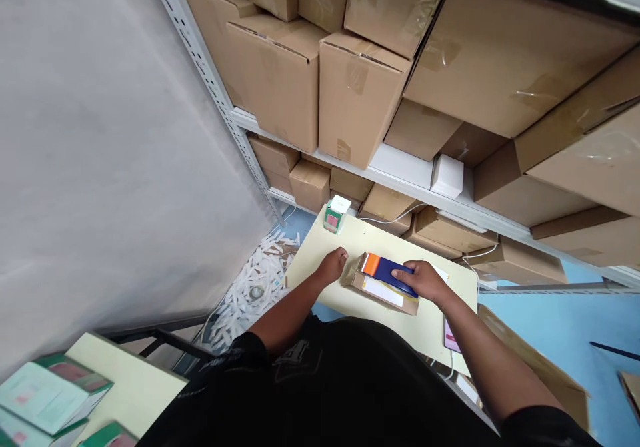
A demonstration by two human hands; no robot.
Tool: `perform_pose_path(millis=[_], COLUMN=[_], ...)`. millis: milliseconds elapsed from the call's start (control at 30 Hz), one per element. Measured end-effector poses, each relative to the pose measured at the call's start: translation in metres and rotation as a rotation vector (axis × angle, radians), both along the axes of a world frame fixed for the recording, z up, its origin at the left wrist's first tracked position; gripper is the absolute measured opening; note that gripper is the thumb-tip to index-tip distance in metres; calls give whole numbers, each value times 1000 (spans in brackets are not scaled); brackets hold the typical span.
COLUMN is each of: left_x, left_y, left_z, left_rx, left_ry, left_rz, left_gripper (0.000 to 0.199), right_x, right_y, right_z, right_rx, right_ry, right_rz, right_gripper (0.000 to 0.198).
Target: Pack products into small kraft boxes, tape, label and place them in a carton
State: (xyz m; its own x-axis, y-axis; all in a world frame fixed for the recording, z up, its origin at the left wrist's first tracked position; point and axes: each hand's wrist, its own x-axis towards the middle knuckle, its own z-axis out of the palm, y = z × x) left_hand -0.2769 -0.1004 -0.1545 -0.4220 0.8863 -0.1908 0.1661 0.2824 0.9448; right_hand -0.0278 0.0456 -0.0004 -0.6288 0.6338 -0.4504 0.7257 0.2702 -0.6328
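Observation:
My right hand (419,280) is closed round a blue tape dispenser (393,275) with an orange front end and a pale toothed edge. The dispenser lies tilted over a small cardboard box (380,292) with a white label, on a pale yellow table (305,260). Just left of the box, my left hand (333,265) is closed with thumb and fingers together. Whatever is in those fingers, if anything, is too small to make out. A phone (451,335) with a lit screen lies near my right forearm, a white cable plugged into it.
A small green and white box (336,213) stands at the table's far left corner. Shelves of cardboard cartons (273,80) rise behind. White paper strips (250,287) and a tape roll (256,292) litter the floor. Green and white boxes (50,393) sit at lower left.

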Motion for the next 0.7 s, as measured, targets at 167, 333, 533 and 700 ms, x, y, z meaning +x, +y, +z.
perform_pose_path(millis=[167, 333, 533, 700], left_x=[23, 29, 10, 1], left_y=[5, 7, 5, -12], left_z=[-13, -15, -10, 18], left_rx=[-29, -49, -58, 100], left_ry=[9, 31, 34, 36], left_rz=[18, -21, -61, -157], left_gripper=[9, 20, 14, 55], right_x=[-5, -6, -6, -7], right_y=[-1, 0, 1, 0], right_z=[0, -3, -3, -1], right_rx=[39, 62, 55, 38], right_ry=[-10, -14, -3, -15], right_rz=[3, 8, 4, -4], right_gripper=[60, 59, 57, 53])
